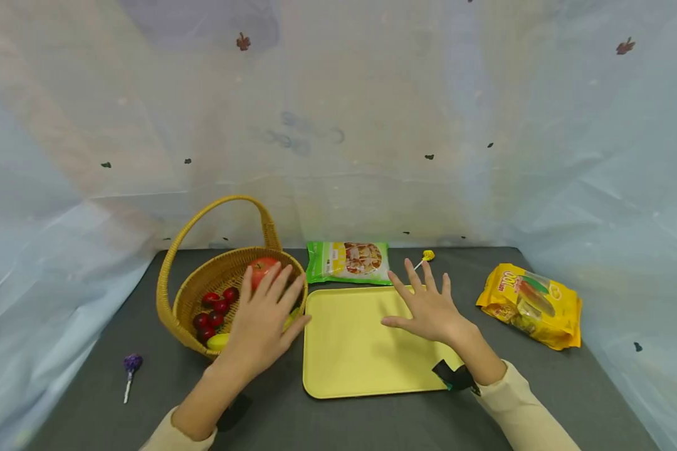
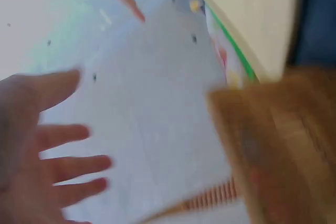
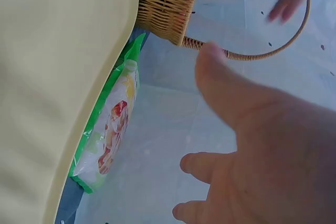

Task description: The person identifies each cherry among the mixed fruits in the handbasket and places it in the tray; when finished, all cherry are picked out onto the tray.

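Note:
In the head view my left hand (image 1: 264, 322) is held over the right part of a wicker basket (image 1: 234, 262), fingers spread and holding nothing. Inside the basket lie a red apple-like fruit (image 1: 262, 269), several dark red cherries (image 1: 220, 306) and a yellow fruit (image 1: 218, 342), partly hidden by that hand. My right hand (image 1: 429, 311), fingers also spread, hovers over the right side of a pale yellow tray (image 1: 350, 351) with nothing in its grasp. The right wrist view shows the right hand (image 3: 262, 145) with its thumb apart from the other fingers.
Behind the tray lies a green and white food packet (image 1: 348, 262), with a yellow lollipop (image 1: 427, 255) to its right. A yellow snack bag (image 1: 531, 305) sits at the right. At the left is a purple lollipop (image 1: 132, 362). The basket's tall handle (image 1: 225, 200) arches upward.

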Tool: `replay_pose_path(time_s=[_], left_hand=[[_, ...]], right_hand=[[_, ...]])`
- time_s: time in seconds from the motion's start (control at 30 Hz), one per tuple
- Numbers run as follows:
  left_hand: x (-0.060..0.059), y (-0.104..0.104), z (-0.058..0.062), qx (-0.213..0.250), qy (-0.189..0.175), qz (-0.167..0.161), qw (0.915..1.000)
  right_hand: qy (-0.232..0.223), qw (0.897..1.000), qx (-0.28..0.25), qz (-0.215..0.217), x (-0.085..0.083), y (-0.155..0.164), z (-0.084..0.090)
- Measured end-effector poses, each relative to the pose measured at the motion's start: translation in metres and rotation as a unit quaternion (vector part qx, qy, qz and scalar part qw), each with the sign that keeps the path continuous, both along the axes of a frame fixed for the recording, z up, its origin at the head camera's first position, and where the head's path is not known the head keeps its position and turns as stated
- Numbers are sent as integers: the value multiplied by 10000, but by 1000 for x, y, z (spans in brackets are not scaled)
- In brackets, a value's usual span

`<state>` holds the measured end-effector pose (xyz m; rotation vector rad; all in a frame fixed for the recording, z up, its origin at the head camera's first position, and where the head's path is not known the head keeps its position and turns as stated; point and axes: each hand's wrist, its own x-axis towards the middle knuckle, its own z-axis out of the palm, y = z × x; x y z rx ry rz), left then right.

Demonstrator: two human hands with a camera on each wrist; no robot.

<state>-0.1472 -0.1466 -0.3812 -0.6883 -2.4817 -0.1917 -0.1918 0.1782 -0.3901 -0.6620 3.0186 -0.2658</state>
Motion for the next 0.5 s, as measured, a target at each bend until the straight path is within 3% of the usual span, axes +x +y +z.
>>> replay_pose_path(time_s=[0.07,0.17,0.23,0.27,0.33,0.4,0.5], left_hand=[[10,-17,7,625,938,-94,9936],[24,-43,10,1570,2274,4,9611],[33,-62,4,2071,2711,261,9396],[37,-71,-1,2276,2712,411,9343],[48,-89,-14,2747,2145,812,9338],[57,-102,-27,3193,1218,1263,9313],[65,-112,-43,3701,-8,1835,9107]], right_hand=[[-21,10000,16,0,-3,2,-1],[-31,10000,82,39,-7,2,-2],[-47,9999,102,83,-8,1,-2],[-64,9999,95,101,-9,0,-2],[-114,9998,106,133,-10,-2,-2],[-131,9997,129,180,-11,-4,-3],[-166,9994,228,201,-14,-6,-5]])
